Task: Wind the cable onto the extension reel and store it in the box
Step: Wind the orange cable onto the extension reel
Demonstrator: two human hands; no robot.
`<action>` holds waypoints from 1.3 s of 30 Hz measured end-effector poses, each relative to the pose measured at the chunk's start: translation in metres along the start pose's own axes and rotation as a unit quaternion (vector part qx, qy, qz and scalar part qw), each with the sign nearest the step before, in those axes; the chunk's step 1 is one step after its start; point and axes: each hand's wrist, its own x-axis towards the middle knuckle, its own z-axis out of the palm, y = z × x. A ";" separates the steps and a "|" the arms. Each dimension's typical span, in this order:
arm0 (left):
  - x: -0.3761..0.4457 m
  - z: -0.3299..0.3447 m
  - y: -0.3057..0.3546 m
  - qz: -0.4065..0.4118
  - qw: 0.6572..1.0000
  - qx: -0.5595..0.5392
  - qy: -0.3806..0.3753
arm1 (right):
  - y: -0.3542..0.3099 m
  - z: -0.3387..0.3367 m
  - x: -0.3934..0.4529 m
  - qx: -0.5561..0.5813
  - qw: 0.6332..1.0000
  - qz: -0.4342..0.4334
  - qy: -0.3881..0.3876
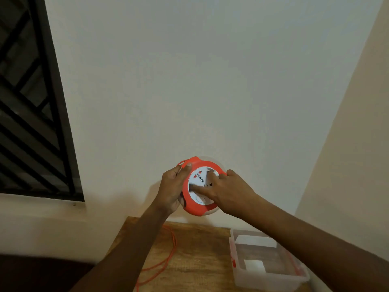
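We hold the extension reel [199, 186] up in the lower centre of the frame, in front of the pale wall [189, 81] and well above the surface [195, 256]. Our left hand [171, 189] wraps the reel's left edge, its grip closed around the orange rim with the thumb lying along the top. Our right hand [229, 191] rests on the white socket face, its grip spread, with the fingers [202, 189] pressed flat across the white disc.

The orange cable [168, 256] shows as a small loop at the reel's upper left, just beside our left thumb. A longer length of it trails down over the wooden surface at the bottom of the frame and runs off the lower edge; our left forearm hides how the two parts join.

The clear plastic box [267, 279] stands open on the surface at the lower right, partly covered by our right forearm. It has red clips on its sides and holds two white blocks [254, 264].

A window with a dark grille [27, 106] fills the left of the frame.
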 end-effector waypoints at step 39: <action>-0.003 0.001 -0.003 -0.002 0.996 0.047 -0.077 | -0.001 0.005 0.002 0.016 0.996 -0.086 0.036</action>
